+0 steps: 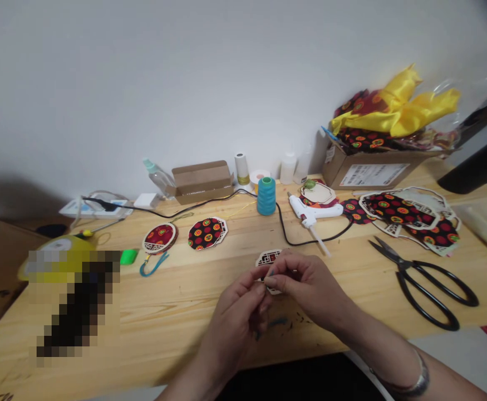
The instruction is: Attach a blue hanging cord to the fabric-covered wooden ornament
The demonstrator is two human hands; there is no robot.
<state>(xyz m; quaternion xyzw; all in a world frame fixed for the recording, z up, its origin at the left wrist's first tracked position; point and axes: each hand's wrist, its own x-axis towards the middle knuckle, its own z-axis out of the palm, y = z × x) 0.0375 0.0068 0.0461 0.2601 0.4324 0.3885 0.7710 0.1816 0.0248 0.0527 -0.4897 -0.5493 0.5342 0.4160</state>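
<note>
My left hand (243, 303) and my right hand (310, 284) meet at the front middle of the table, fingertips pinched together. What they pinch is too small to make out; a speck of teal shows at the right fingertips. Just behind and partly under the fingers is a small wooden ornament (269, 257) with a lattice cut-out over dark red cloth. Beyond the hands stands a spool of teal thread (266, 196). A white glue gun (318, 211) lies behind my right hand, a stick poking from its handle. Black-handled scissors (424, 281) rest open to the right.
Left of the hands lie a patterned octagonal piece (207, 233), a round ornament (160, 238) with a teal cord (153, 264), and a bright green block (128, 256). Patterned wooden-framed pieces (410, 211) pile up at right, before a cardboard box (364, 170) of cloth. A black cable (176, 213) crosses the back.
</note>
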